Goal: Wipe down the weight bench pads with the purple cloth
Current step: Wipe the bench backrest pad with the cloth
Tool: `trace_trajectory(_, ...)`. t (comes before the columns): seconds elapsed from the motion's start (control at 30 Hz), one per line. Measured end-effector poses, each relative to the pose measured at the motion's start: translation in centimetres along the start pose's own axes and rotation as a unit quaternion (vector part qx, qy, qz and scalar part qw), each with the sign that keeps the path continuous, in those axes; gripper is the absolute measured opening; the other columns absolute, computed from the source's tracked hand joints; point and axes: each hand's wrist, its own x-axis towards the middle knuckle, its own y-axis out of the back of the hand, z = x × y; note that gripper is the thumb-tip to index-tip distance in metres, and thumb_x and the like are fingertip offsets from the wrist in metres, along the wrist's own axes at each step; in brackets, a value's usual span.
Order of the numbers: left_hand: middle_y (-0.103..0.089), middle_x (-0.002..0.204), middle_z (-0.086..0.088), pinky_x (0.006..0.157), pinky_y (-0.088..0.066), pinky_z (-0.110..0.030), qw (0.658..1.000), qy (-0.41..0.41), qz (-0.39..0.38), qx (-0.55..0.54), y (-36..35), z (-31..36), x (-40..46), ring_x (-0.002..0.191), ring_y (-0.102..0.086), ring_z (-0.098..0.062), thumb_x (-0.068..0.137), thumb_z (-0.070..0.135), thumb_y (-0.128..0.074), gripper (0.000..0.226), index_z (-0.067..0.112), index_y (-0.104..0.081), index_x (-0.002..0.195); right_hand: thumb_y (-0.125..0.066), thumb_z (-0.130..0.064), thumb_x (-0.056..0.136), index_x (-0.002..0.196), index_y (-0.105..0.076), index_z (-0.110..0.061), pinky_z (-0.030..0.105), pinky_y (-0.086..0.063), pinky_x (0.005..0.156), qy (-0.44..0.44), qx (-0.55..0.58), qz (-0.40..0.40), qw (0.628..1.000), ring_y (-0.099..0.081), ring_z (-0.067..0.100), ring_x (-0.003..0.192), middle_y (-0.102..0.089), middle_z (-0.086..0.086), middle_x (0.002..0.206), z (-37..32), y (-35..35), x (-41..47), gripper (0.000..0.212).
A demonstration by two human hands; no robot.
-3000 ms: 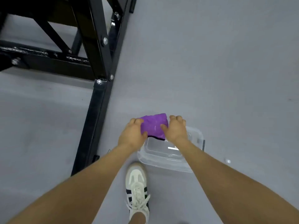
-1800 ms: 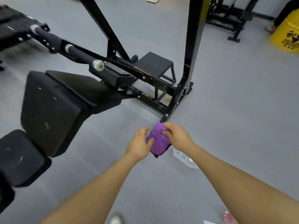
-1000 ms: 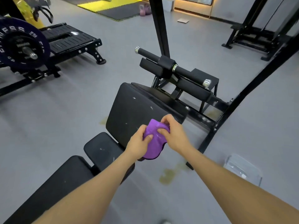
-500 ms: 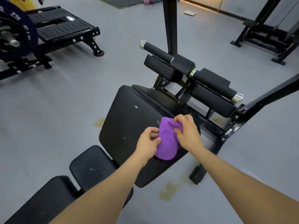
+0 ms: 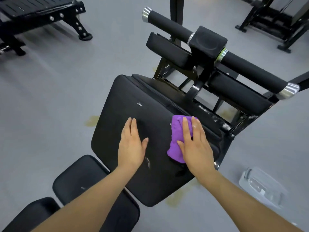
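Note:
The large black bench pad [image 5: 133, 101] fills the middle of the view, scuffed with small white marks. The purple cloth [image 5: 175, 131] lies folded on the pad's right side. My right hand [image 5: 194, 144] presses flat on top of the cloth, fingers stretched forward. My left hand [image 5: 132, 144] rests flat on the bare pad to the left of the cloth, fingers apart and holding nothing. A smaller black seat pad [image 5: 80, 180] sits nearer to me at lower left, partly hidden by my left forearm.
Black foam rollers [image 5: 168, 25] with chrome end caps and a black steel frame [image 5: 197, 91] rise beyond the pad. A clear plastic box [image 5: 262, 185] sits on the grey floor at right. Another black bench [image 5: 38, 7] stands at far left. Yellowish stains mark the floor.
Both hands held the bunched cloth above the pad half a second ago. Now the cloth is pressed flat on the pad under my right hand, and my left hand has let go and rests on the pad.

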Motion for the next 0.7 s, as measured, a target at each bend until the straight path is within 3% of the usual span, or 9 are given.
trace_trajectory(0.07,-0.007,0.159,-0.010,0.119,-0.022,-0.033,0.999,-0.012,-0.020,0.038,-0.3,-1.0,1.1,0.147,-0.013,-0.022,0.092,0.033,-0.055,0.079,0.008,-0.008,0.150,-0.068,-0.028,0.084,0.148,-0.023,-0.014,0.042,-0.050,0.094,0.017,-0.005,0.014,1.000,-0.040,0.037,0.135,-0.035,0.022,0.148,-1.4,0.4,1.8,0.079)
trace_trajectory(0.2,0.005,0.160,-0.006,0.118,-0.024,-0.031,0.990,-0.027,-0.096,0.095,-0.8,-2.2,2.1,0.148,-0.011,-0.020,0.093,0.043,-0.049,0.082,0.012,-0.001,0.151,-0.042,-0.026,0.100,0.152,-0.003,-0.028,0.036,-0.040,0.106,0.062,0.009,-0.029,0.998,-0.008,0.026,0.148,-0.006,0.010,0.158,-4.1,1.2,6.0,0.065)
trace_trajectory(0.43,0.005,0.160,-0.002,0.109,-0.036,-0.029,0.986,-0.021,-0.112,0.123,0.1,-1.8,2.5,0.146,-0.019,-0.016,0.091,0.046,-0.052,0.084,0.016,-0.003,0.152,-0.044,-0.014,0.098,0.150,-0.012,-0.034,0.040,-0.047,0.097,0.062,0.000,-0.075,0.995,-0.018,0.024,0.145,-0.008,0.003,0.160,-1.9,2.7,4.9,0.065)
trace_trajectory(0.57,0.006,0.160,0.000,0.104,-0.041,-0.028,0.984,-0.021,-0.115,0.134,0.2,-1.7,2.6,0.145,-0.022,-0.015,0.091,0.048,-0.050,0.083,0.017,-0.001,0.152,-0.071,-0.004,0.077,0.146,-0.035,-0.026,0.045,-0.057,0.080,0.031,-0.025,-0.090,0.995,-0.043,0.033,0.133,-0.031,0.012,0.153,0.8,3.6,0.7,0.080)
trace_trajectory(0.6,0.006,0.160,0.000,0.102,-0.043,-0.027,0.983,-0.023,-0.114,0.139,0.2,-1.7,2.6,0.145,-0.023,-0.015,0.091,0.048,-0.049,0.083,0.017,0.000,0.152,-0.071,-0.006,0.078,0.145,-0.036,-0.025,0.045,-0.057,0.081,0.031,-0.030,-0.086,0.995,-0.044,0.034,0.132,-0.033,0.013,0.152,0.7,3.4,1.0,0.078)
trace_trajectory(0.7,0.007,0.160,0.002,0.097,-0.045,-0.026,0.984,-0.025,-0.109,0.137,-0.1,-1.8,2.6,0.146,-0.019,-0.013,0.092,0.047,-0.049,0.082,0.018,-0.001,0.152,-0.050,-0.016,0.095,0.150,-0.020,-0.027,0.039,-0.044,0.100,0.044,-0.020,-0.076,0.996,-0.024,0.028,0.144,-0.015,0.008,0.158,-2.0,2.9,4.7,0.063)
